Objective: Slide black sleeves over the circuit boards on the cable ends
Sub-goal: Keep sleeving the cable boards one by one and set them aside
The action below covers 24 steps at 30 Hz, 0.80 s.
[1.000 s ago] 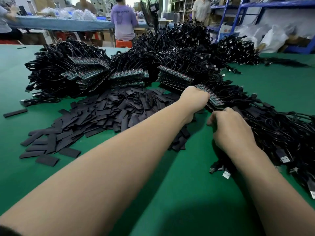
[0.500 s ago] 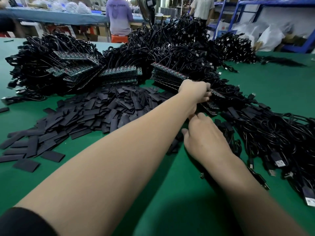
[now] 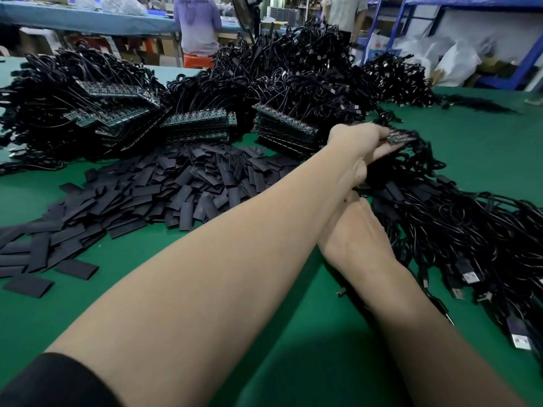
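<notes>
Your left hand (image 3: 357, 142), reaching far and right across the green table (image 3: 293, 333), grips a short row of circuit boards (image 3: 398, 138) on their cable ends. The row's long axis runs left to right and juts rightward past your fingertips. Your right hand (image 3: 352, 233) sits nearer, tucked just under the left wrist against the tangle of cables (image 3: 455, 218). Its fingers are hidden, so whether it holds anything cannot be told.

The loose black sleeves (image 3: 176, 186) lie heaped to the left of both hands, on the far side of your left forearm, which crosses between the pile and your right hand. The pile's right edge comes closest to the left wrist, so the right hand, likely the free one, would have to reach across that forearm.
</notes>
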### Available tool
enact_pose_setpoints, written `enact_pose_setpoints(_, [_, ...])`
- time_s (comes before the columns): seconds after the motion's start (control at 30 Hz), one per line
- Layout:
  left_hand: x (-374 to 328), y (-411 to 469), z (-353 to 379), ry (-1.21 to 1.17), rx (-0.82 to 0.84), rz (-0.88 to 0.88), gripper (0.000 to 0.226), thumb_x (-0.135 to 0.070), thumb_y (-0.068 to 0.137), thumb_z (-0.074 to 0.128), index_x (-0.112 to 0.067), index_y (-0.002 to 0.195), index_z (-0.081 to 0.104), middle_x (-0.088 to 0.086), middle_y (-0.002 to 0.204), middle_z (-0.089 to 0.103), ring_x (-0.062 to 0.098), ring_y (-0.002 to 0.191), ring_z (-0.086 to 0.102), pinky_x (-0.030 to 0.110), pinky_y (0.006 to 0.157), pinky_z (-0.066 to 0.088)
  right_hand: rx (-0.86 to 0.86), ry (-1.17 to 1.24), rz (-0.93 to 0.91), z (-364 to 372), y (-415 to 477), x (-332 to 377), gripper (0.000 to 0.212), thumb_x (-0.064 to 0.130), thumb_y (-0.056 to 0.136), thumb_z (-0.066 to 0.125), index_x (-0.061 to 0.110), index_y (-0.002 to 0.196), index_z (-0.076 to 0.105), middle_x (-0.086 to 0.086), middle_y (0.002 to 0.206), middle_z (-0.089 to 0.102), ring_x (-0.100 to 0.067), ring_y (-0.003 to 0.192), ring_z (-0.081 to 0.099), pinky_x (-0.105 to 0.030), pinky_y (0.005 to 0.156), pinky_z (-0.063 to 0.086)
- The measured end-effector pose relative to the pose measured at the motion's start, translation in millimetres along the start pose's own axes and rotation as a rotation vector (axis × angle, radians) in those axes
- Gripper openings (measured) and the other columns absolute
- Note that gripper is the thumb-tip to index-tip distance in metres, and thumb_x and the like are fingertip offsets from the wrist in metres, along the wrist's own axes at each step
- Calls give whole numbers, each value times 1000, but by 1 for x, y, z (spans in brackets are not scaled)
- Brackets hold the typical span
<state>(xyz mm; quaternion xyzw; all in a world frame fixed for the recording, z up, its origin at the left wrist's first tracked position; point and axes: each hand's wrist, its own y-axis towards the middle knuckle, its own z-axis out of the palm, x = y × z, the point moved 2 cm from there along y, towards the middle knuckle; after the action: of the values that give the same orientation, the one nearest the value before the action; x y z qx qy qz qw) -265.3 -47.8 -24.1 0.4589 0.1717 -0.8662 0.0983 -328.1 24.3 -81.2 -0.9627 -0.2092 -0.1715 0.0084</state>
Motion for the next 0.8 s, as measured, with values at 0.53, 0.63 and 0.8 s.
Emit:
enact_pose_setpoints(0.53, [-32, -6, -9, 87, -25, 262, 60, 17, 91, 58, 1, 146, 39, 27, 138, 51, 29, 73, 71, 50, 84, 62, -18, -98, -69, 5, 4, -2, 38, 29, 107, 47, 9, 138, 46, -13, 136, 46, -31, 130, 42, -45, 104, 42])
enact_pose_setpoints(0.63, [-53, -14, -7, 155, 23, 329, 56, 14, 91, 60, 5, 144, 43, 27, 129, 58, 35, 89, 72, 45, 77, 64, -38, -103, -74, 6, 5, -3, 41, 30, 107, 48, 9, 142, 45, -13, 139, 46, -30, 132, 42, -44, 105, 40])
enact_pose_setpoints(0.8, [-99, -31, -25, 308, 119, 536, 42, 11, 93, 59, 5, 133, 50, 20, 116, 64, 28, 85, 72, 32, 64, 61, -36, -95, -62, 6, 6, -4, 39, 32, 107, 47, 11, 140, 45, -11, 141, 46, -29, 132, 43, -42, 105, 40])
